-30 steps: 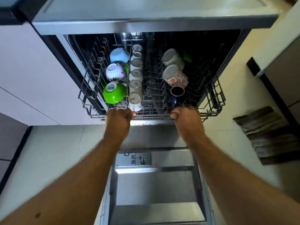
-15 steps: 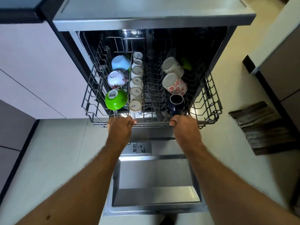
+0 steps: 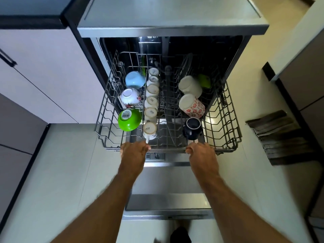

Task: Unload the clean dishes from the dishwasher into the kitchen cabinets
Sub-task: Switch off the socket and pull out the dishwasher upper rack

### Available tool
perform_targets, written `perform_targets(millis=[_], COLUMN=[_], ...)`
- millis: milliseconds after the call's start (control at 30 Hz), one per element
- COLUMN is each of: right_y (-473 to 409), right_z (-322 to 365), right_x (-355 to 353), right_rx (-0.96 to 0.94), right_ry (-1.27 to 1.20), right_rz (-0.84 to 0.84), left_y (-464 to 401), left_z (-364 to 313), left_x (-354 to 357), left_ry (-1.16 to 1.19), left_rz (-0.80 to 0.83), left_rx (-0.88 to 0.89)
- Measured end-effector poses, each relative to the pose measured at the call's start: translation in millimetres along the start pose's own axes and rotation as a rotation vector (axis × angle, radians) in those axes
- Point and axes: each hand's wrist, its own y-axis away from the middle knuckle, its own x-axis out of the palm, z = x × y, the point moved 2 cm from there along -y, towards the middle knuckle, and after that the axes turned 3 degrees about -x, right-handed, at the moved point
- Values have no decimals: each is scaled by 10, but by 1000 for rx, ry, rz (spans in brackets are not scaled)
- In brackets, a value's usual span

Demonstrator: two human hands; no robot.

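Left hand (image 3: 134, 151) and right hand (image 3: 201, 151) clenched on front rail of upper rack (image 3: 222, 109) | drawn out over open dishwasher door (image 3: 168, 183) | loaded with upturned cups and bowls.

Both forearms (image 3: 112, 204) run off the bottom edge, blurred; fingers curl under the rack rim (image 3: 166, 149), out of sight; green item (image 3: 204, 80) behind the white mug (image 3: 190, 85) half hidden; rack's back lost in dark.
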Motion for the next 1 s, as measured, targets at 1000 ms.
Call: perform_targets(millis=[1000], right_y=[616], right_z=[56], right_x=[-386], right_rx=[58], right_ry=[-20], right_rz=[267], left_y=[671], left_z=[-197], left_x=[-459], left_ry=[33], left_rz=[330], left_rx=[-12])
